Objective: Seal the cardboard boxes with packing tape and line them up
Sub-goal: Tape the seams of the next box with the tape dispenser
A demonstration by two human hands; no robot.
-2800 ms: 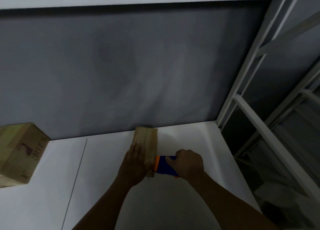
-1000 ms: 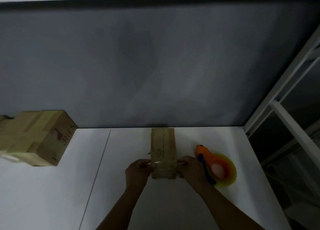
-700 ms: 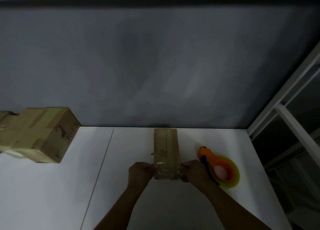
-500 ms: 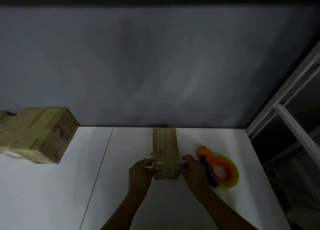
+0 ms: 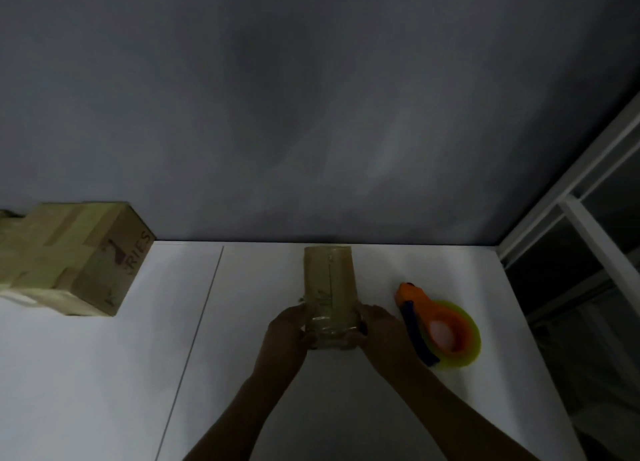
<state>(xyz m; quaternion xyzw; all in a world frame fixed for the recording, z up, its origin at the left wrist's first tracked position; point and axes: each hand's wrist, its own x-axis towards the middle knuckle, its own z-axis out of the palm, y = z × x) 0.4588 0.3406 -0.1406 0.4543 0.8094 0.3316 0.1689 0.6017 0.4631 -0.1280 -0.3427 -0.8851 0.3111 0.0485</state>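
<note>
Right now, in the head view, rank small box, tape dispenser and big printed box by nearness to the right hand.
1. small box, centre, held by the right hand.
2. tape dispenser, just right of the hand.
3. big printed box, far left.

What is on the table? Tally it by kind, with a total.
Boxes: 2, the small box at centre and the large box at left.
Tape dispenser: 1
Total: 3
</note>
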